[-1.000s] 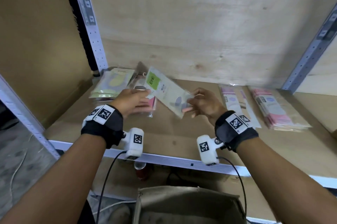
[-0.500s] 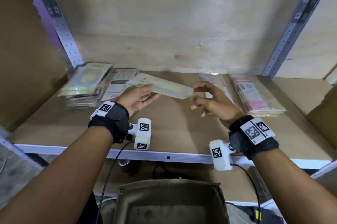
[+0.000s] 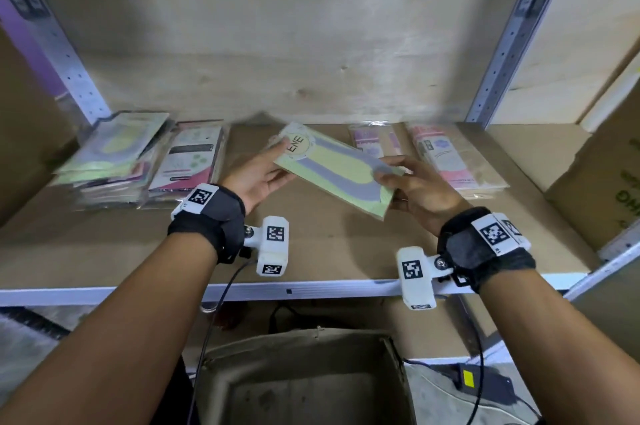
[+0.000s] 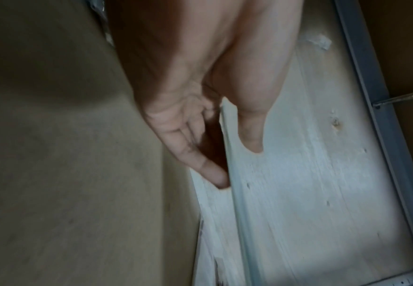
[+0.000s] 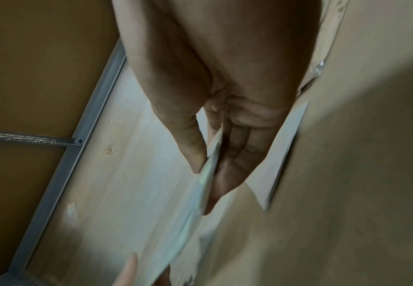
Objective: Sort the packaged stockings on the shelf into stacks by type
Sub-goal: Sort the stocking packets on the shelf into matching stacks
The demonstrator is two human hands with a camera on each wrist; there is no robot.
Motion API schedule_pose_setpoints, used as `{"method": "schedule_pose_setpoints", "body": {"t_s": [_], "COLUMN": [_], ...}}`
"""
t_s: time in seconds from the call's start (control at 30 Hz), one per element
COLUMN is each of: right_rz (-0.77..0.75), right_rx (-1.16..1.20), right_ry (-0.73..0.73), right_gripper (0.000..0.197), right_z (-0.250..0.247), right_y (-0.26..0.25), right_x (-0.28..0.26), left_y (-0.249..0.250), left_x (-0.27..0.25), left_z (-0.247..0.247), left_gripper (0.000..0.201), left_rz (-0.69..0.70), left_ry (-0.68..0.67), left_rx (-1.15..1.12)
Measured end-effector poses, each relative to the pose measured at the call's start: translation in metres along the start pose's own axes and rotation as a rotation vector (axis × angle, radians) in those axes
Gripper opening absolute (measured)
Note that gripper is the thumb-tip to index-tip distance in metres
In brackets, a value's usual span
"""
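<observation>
Head view: both hands hold a green-and-yellow stocking packet above the brown shelf, plywood wall behind; stacks lie left and right.

Left wrist: left hand fingers clamp the packet's edge.

Right wrist: right hand pinches its end.

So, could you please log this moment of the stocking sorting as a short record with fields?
held item: green and grey packet, marked ENE, lifted above the shelf
left hand: holds the packet's far end, thumb on top
right hand: pinches the packet's near end
far-left stack: green packets of a similar look
next stack: white and pink packets
right stacks: pink packets in two piles, behind the right hand
likely next step: packet goes to the far-left stack, judging by colour
</observation>
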State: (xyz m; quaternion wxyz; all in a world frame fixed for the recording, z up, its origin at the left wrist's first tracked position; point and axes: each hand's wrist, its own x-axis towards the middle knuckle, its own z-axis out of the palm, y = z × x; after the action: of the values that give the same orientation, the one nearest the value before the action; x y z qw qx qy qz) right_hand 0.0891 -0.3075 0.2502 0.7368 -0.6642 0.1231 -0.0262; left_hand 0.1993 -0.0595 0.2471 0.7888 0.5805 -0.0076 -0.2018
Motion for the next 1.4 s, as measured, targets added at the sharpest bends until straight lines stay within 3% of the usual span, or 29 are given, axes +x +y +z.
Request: {"method": "schedule_pose_setpoints", "body": {"t_s": [0.17, 0.23, 0.3, 0.53, 0.73, 0.83, 0.93, 1.03, 1.13, 1.2, 1.4], "right_rz": [0.013, 0.016, 0.014, -0.020, -0.008, 0.014, 0.039, 0.089, 0.118, 0.121, 0.120], "right_rx": [-0.082, -0.092, -0.107, -0.151, -0.149, -0.087, 0.061, 0.202, 0.240, 0.201, 0.039], "right_ry": [-0.052, -0.054, -0.046, -0.039, -0.078, -0.083, -0.056, -0.045, -0.059, -0.073, -0.069], "right_gripper": [0.037, 0.035, 0.035, 0.035, 0.036, 0.035, 0.028, 0.031, 0.034, 0.033, 0.019], "right_z": [-0.016, -0.018, -0.019, -0.018, -0.009, -0.005, 0.002, 0.017, 0.033, 0.040, 0.041], "right_y": [-0.003, -0.001, 0.001, -0.004, -0.007, -0.004, 0.000, 0.004, 0.010, 0.012, 0.015], "right_x": [-0.005, -0.007, -0.008, -0.011, -0.010, -0.007, -0.002, 0.003, 0.006, 0.008, 0.015], "left_y": [0.000, -0.001, -0.001, 0.003, 0.011, 0.012, 0.009, -0.001, -0.012, -0.015, -0.007], "left_x": [0.011, 0.012, 0.012, 0.000, -0.003, -0.006, -0.011, -0.018, -0.022, -0.021, -0.017], "left_z": [-0.012, -0.012, -0.013, -0.021, -0.031, -0.031, -0.027, -0.014, 0.000, 0.002, -0.014], "left_gripper": [0.017, 0.025, 0.048, 0.035, 0.047, 0.037, 0.057, 0.072, 0.051, 0.035, 0.019], "left_rz": [0.094, 0.108, 0.111, 0.197, 0.114, 0.066, -0.029, -0.133, -0.098, -0.025, 0.044], "left_ry": [0.193, 0.192, 0.183, 0.118, 0.075, 0.116, 0.033, -0.088, -0.167, -0.149, -0.120], "left_rx": [0.148, 0.204, 0.257, 0.455, 0.222, 0.085, 0.041, 0.160, 0.284, 0.362, 0.417]}}
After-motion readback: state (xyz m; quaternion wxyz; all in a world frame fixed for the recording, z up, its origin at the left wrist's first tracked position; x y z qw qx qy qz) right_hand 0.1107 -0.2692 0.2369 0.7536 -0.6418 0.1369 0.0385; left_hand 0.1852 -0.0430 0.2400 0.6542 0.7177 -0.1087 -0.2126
